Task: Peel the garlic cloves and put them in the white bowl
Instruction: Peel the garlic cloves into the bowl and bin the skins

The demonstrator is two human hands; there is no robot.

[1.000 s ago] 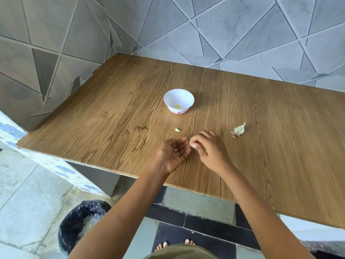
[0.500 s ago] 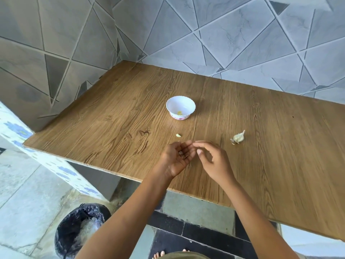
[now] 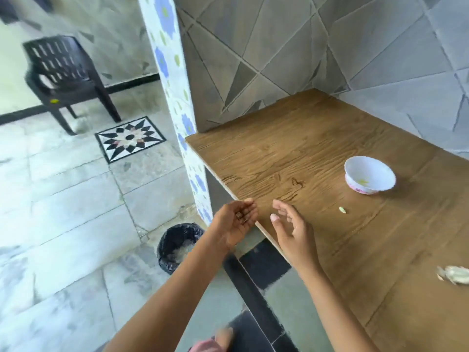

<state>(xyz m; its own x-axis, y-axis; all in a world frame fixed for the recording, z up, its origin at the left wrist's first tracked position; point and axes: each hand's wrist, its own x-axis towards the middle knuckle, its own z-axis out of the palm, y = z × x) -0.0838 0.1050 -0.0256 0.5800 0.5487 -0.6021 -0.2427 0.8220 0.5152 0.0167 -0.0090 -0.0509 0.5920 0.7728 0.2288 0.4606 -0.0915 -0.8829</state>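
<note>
- Scraps point(image 3: 240, 217), dark and too small to name surely, lie in the cupped left hand point(image 3: 236, 224). Its palm is up and its fingers are only loosely bent, not closed over them.
- The left hand hangs just outside the front edge of the wooden table point(image 3: 291, 153). The black-lined bin point(image 3: 177, 243) stands on the floor below it, to the left. I judge that the scraps go there next, and the way down looks free.
- The right hand point(image 3: 294, 227) hovers over the table edge, fingers relaxed and spread, holding nothing.
- One small pale garlic clove point(image 3: 342, 210) lies on the table to the right of the right hand, which is the nearer one. Its long axis runs slantwise.
- The white bowl point(image 3: 369, 177) stands further right and back, with a yellowish piece inside. The rest of the garlic bulb point(image 3: 454, 274) lies well apart, at the right border of the view.
</note>
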